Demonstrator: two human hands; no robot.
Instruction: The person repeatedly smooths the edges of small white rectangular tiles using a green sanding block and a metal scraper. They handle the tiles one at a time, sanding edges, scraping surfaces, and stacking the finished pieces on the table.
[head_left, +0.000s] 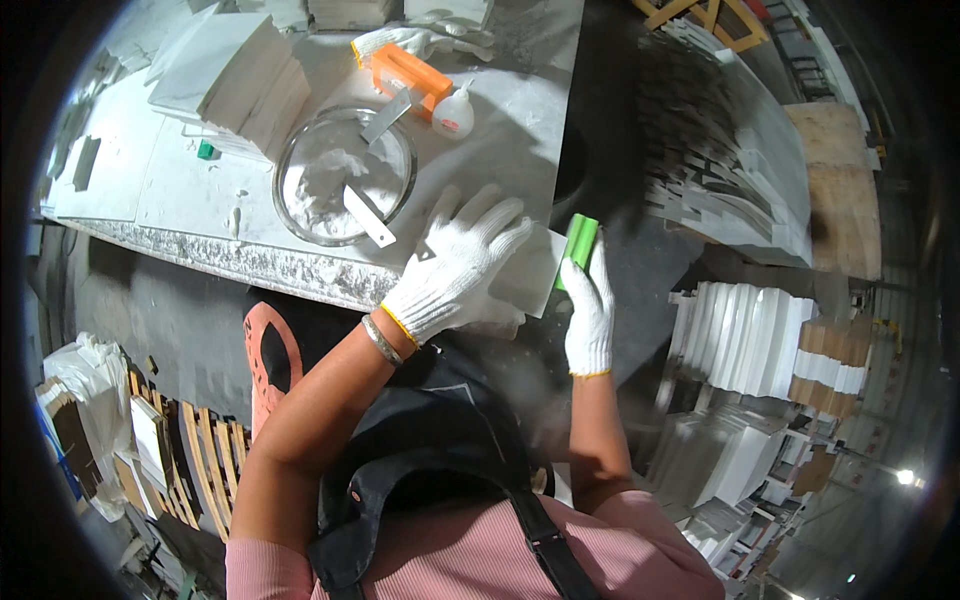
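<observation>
My left hand (462,262), in a white knit glove, lies with spread fingers on a pale flat tile (540,268) at the table's right front corner. The tile sticks out past the table edge. In my gloved right hand (588,318) is a bright green grooved block (581,241), held against the tile's right edge; its lower part is hidden by the fingers. Left of my left hand stands a round glass bowl (281,205) of white powder or paste (322,180). A white scraper (368,215) and a metal putty knife (388,117) rest across its rim.
Behind the bowl are an orange block (425,82), a white squeeze bottle (454,114) and white gloves (430,42). Stacked tiles (240,85) stand at the table's far left. More stacked slabs (745,335) line the right side. Wooden pallets (208,450) lie at lower left.
</observation>
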